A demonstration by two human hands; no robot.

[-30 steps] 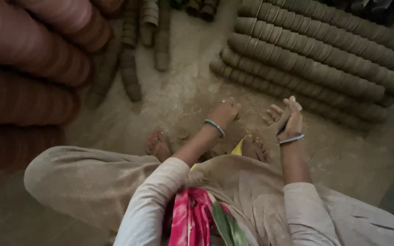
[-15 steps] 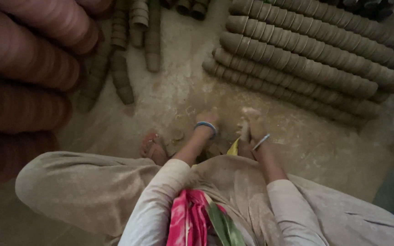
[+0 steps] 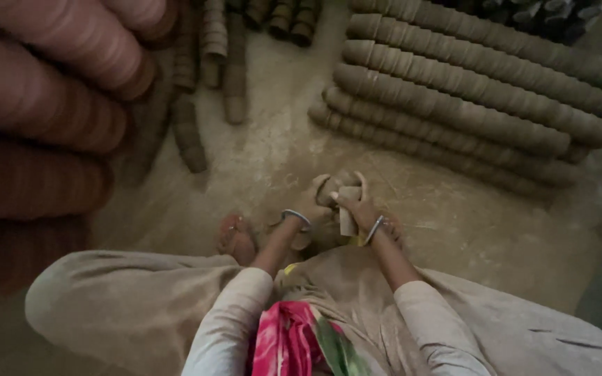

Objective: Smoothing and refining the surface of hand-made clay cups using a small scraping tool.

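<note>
Down on the dusty floor (image 3: 454, 230), right in front of the squatting knees, both hands meet over a small clay cup (image 3: 348, 209). It looks like a short stack of them, honestly, since the piece runs down past the palm, but it's too dim to count. The right hand (image 3: 361, 207) has its fingers curled shut around the cup from the side, and the left hand (image 3: 316, 202) is wrapped onto the top end, fingers closed on it too. I'd guess that two-handed grip is there because unfired clay is fragile and nested cups slide apart easily.

Each wrist has a metal bangle (image 3: 297, 218). A bare foot (image 3: 235, 239) sits just left of the hands.

Further out, long rows of nested clay cups (image 3: 468, 111) lie on their sides, packed row against row, probably so they brace each other and don't roll. A few shorter stacks (image 3: 188, 132) lie loose to the left, and big reddish pots (image 3: 43, 104) fill the left edge, blurry and close to the camera.
</note>
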